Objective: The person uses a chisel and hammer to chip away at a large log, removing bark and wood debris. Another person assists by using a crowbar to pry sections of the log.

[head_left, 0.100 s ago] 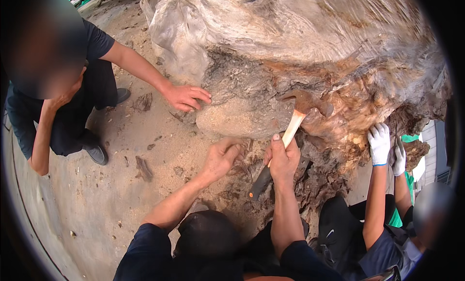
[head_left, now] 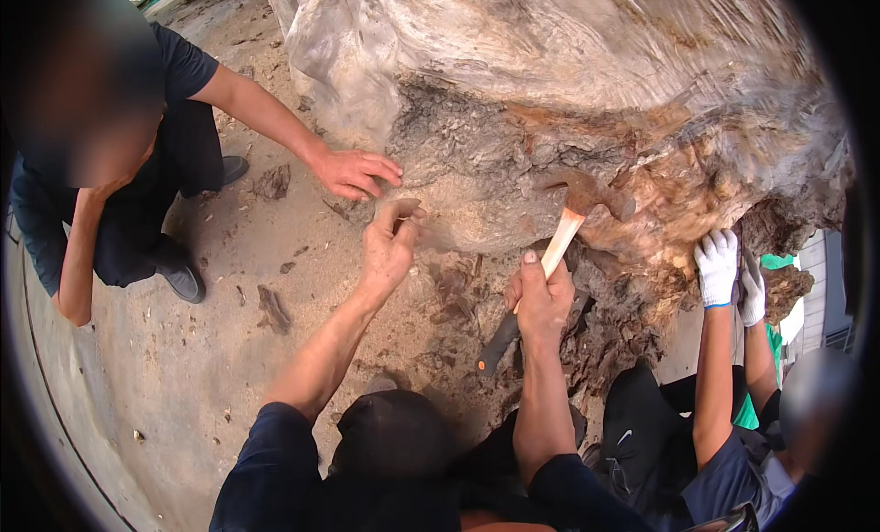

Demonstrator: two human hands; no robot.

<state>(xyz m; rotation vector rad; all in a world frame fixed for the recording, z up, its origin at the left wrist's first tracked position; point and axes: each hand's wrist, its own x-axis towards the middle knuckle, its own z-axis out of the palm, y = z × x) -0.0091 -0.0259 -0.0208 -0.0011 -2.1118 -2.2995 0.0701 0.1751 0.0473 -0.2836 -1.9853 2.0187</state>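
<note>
My right hand [head_left: 543,298] is closed around the pale handle of a hammer [head_left: 556,243], thumb laid along it. The rusty head tilts up against the rough, brown side of a huge piece of weathered wood [head_left: 522,51]. Below my fist a black grip with an orange end [head_left: 498,344] sticks out; whether it belongs to this hammer I cannot tell. My left hand [head_left: 390,248] is raised by the dusty lower edge of the wood, fingers loosely bent and apart, slightly blurred, with nothing visible in them. Just beyond it, another person's bare hand [head_left: 356,173] rests at the wood.
A co-worker [head_left: 188,65] crouches at the left. White-gloved hands of another person [head_left: 718,268] touch the wood at the right. Bark pieces [head_left: 272,309] and sawdust lie on the concrete floor [head_left: 174,394]. Crumbled bark [head_left: 605,349] is heaped below the wood.
My left hand has moved up and a little left, closer to the co-worker's hand. The hammer and my right hand have shifted only slightly.
</note>
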